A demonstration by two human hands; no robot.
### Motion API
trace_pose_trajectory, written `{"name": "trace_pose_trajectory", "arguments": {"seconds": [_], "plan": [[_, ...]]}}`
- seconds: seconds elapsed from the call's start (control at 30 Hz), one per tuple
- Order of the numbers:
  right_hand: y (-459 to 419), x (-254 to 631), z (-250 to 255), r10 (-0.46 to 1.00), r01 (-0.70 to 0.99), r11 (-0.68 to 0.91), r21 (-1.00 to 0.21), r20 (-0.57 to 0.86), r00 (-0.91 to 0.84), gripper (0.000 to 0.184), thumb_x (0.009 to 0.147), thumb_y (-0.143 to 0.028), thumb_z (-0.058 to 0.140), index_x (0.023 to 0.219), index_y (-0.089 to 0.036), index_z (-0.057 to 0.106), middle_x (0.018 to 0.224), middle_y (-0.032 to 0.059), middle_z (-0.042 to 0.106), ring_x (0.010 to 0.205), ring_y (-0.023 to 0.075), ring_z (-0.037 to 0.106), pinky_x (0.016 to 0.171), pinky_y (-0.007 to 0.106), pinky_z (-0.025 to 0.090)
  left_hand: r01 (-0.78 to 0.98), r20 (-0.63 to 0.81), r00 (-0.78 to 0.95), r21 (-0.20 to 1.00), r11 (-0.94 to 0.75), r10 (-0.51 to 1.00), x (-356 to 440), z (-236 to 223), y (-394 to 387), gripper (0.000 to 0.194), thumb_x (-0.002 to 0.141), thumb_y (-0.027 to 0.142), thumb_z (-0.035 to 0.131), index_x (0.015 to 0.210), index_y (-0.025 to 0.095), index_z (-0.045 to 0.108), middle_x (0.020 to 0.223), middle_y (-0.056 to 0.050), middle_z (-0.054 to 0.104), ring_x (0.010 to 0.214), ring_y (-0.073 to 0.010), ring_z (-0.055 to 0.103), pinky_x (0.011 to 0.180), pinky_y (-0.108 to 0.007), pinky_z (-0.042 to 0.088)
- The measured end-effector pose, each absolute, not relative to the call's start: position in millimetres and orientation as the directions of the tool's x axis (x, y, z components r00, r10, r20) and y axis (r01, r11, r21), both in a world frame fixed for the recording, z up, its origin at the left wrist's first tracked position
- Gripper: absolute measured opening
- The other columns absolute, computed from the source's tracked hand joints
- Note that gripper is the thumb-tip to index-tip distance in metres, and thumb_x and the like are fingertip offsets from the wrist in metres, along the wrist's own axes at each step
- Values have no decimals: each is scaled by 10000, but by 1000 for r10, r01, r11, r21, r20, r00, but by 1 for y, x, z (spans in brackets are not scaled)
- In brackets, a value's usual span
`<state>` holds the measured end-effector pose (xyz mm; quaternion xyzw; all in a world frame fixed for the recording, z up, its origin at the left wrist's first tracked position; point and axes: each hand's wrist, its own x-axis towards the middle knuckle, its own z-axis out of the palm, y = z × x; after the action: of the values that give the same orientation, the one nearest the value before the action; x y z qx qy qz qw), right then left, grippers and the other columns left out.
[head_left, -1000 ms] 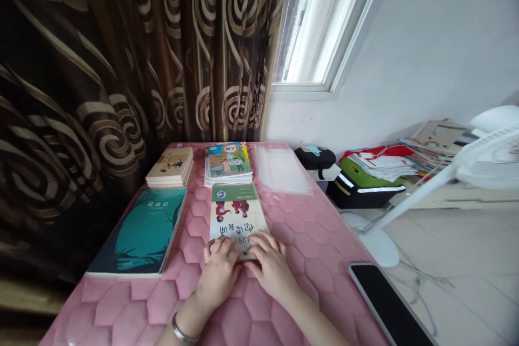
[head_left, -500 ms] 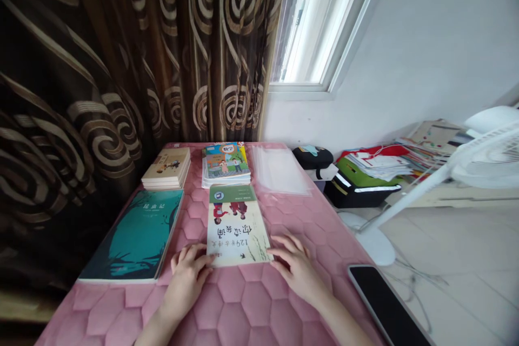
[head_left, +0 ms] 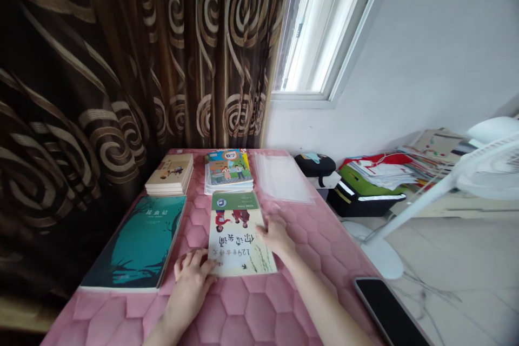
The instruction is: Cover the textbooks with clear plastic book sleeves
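In the head view, a book with a green top band and a cream cover (head_left: 237,238) lies flat, its title upside down to me. My left hand (head_left: 193,275) is closed at its near left corner, fingertips on the cover's edge. My right hand (head_left: 276,235) holds the right edge, thumb on the cover; its other fingers are partly hidden beside the edge. To the left lies a teal book (head_left: 138,243). A stack of colourful textbooks (head_left: 229,168) sits just beyond the cream book, and a stack of tan books (head_left: 170,173) is at the far left.
Clear plastic sleeves (head_left: 281,175) lie at the back right of the pink quilted surface (head_left: 231,313). A phone (head_left: 389,308) rests by its right edge. Beyond it are a white fan (head_left: 430,194), a black case (head_left: 316,164) and a green-black bag (head_left: 360,189). A patterned curtain (head_left: 219,54) hangs behind.
My right hand has moved forward along the book's right edge, its thumb now on the cover. My left hand stays at the near left corner. The camera view has shifted slightly.
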<state>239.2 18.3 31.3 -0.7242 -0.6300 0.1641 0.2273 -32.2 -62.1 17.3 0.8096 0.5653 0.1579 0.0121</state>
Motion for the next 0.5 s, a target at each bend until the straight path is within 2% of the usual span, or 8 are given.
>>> {"name": "trace_pose_trajectory", "arguments": {"seconds": [0.07,0.2,0.27,0.33,0.4,0.5], "plan": [[2,234,31,984,810,-156,-566,-20,176,372,854,-295,558,1207,-178,573,1058,123,727,980,260,685,781,336,498,922,247,297,175,-344,922,-40,16,-61,363,818,83,573,1033,339,713,1242,-37,634,1184,-275,513,998,-499,354],[-45,226,24,991,764,-127,-632,-48,126,385,842,-273,558,1220,-200,550,1052,75,734,978,225,691,775,284,491,956,289,206,142,-255,935,-55,13,-60,407,866,67,501,1061,350,719,1229,-37,653,1161,-251,537,998,-462,360],[-60,226,24,983,813,-181,-553,-98,153,441,864,-335,546,1267,-156,524,997,102,740,936,255,697,745,309,492,967,291,172,134,-218,941,-57,13,-63,435,895,70,450,1105,355,704,1229,-39,653,1138,-235,555,978,-440,380],[-61,231,29,980,885,-199,-422,-93,176,469,901,-379,500,1289,-116,522,1005,145,728,959,292,680,749,346,490,978,277,125,130,-166,953,-53,15,-71,480,898,49,404,1152,346,682,1239,-49,644,1127,-224,567,949,-418,404],[-48,239,36,989,938,-142,-317,1,150,439,927,-372,463,1264,-108,562,1116,182,685,1064,308,629,829,366,475,989,254,47,123,-81,966,-44,16,-82,465,899,54,388,1163,304,677,1238,-77,637,1114,-227,583,923,-405,425],[-9,250,44,985,971,16,-240,172,27,377,920,-328,491,1211,-129,623,1240,177,619,1181,301,543,982,370,401,989,202,-103,122,80,974,-27,12,-99,337,930,191,432,1173,226,663,1206,-137,639,1053,-265,626,879,-425,458]]}}
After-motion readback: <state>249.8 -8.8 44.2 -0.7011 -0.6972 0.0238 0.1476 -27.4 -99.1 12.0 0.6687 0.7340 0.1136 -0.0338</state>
